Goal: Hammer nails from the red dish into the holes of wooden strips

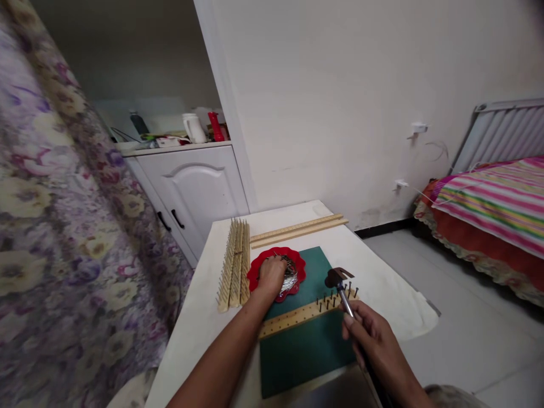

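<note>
My left hand (pixel 272 274) is down in a red scalloped bowl (pixel 300 262) of loose nails (pixel 289 283). Its fingers look bent together; their tips, and anything between them, are hidden. My right hand (pixel 369 331) is wrapped round the shaft of a claw hammer (pixel 339 277), whose head is up, over the right end of a wooden strip (pixel 293 318). This strip lies across a green mat (pixel 306 351). Several dark nails (pixel 326 302) stand in its right part, and rows of small holes show along the left part.
Wooden strips full of upright nails (pixel 235 266) lie at the table's left. Two more strips (pixel 297 229) lie along the back of the white table (pixel 196 326). Beyond are a white cabinet (pixel 199 190), a floral curtain (pixel 102 226) and a bed (pixel 501 198).
</note>
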{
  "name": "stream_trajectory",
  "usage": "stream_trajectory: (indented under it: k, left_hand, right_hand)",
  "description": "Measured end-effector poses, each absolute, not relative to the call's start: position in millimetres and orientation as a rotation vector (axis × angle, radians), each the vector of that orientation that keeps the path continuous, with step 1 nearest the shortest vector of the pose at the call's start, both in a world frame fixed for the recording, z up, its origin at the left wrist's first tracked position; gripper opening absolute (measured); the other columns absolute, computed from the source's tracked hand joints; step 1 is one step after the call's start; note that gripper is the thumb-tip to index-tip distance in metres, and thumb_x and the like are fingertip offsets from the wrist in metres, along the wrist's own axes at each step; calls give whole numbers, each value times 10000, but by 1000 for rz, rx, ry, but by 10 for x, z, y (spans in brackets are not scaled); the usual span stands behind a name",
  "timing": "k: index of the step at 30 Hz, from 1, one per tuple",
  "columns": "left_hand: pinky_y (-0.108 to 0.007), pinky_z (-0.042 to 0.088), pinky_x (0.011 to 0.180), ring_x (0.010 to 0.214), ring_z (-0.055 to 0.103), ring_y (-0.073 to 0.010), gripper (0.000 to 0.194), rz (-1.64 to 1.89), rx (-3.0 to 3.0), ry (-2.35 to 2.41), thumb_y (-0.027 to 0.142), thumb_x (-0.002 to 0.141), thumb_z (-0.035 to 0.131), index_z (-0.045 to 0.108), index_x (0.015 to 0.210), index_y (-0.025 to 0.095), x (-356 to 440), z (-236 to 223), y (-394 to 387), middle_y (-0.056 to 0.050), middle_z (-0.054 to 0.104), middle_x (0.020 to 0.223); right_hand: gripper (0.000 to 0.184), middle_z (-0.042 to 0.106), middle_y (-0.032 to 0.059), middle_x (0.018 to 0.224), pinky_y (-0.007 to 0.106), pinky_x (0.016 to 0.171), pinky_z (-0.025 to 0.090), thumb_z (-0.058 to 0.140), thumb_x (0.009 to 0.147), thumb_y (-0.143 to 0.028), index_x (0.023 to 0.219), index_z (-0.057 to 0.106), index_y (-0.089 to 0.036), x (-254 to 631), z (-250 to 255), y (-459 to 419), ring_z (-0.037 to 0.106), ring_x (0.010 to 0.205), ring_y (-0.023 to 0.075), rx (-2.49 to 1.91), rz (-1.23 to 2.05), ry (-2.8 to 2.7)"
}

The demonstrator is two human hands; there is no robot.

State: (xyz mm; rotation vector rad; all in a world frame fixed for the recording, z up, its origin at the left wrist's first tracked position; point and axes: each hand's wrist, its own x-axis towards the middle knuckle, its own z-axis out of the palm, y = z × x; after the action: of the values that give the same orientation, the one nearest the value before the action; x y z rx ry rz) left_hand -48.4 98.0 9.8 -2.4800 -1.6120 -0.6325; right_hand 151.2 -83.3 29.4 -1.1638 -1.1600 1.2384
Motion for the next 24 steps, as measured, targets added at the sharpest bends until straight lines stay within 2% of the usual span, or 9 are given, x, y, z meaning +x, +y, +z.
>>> stream_trajectory:
  k: [8, 13, 15, 19, 22, 24]
  left_hand:
    - [-267, 362, 750, 759, 520, -172, 190, -691, -2582, -1520, 105, 833, 462, 621, 732, 88, -524, 276, 916, -12, 544, 689]
    - [-269, 379, 726, 764, 537, -179, 153, -909, -2622, -1558, 157, 840, 454, 606, 831, 170, -487, 316, 395, -34, 585, 791]
    - [-258, 394, 703, 786, 542, -169, 171, -1115, -2787, -1541, 182, 865, 419, 589, 876, 190, -416, 281, 38, -42, 589, 844]
    - [-259, 395, 668, 749, 533, -160, 181, -1355, -3038, -1522, 247, 879, 427, 589, 822, 190, -271, 201, -581, -40, 579, 778]
    - [-259, 392, 630, 691, 529, -154, 174, -1583, -3014, -1690, 280, 841, 489, 599, 748, 182, -229, 130, -743, -32, 571, 710]
    - [-250, 398, 587, 612, 529, -138, 157, -1866, -2977, -1902, 312, 792, 550, 596, 730, 176, -214, 52, -741, -12, 571, 652]
  right_hand:
    - [308, 529, -66, 605, 165, 291, 269, 514, 837, -466, 989, 521, -199, 1490, 262, -818, 380, 297, 46, -1150, 1223, -1155]
    - [314, 518, -77, 580, 154, 277, 268, 563, 798, -453, 964, 515, -191, 1426, 275, -768, 359, 281, 32, -1160, 1195, -1144]
    - [302, 506, -81, 579, 157, 280, 277, 585, 783, -447, 929, 514, -192, 1386, 274, -753, 352, 288, 33, -1173, 1184, -1144]
    - [268, 474, -84, 576, 165, 294, 282, 610, 772, -423, 879, 518, -195, 1315, 241, -757, 341, 319, 42, -1170, 1181, -1157]
    - [283, 493, -81, 570, 166, 293, 273, 636, 748, -411, 886, 523, -191, 1283, 209, -781, 345, 323, 46, -1118, 1246, -1154]
    - [301, 511, -78, 569, 167, 287, 268, 652, 732, -409, 891, 520, -190, 1270, 199, -796, 348, 313, 45, -1094, 1281, -1138]
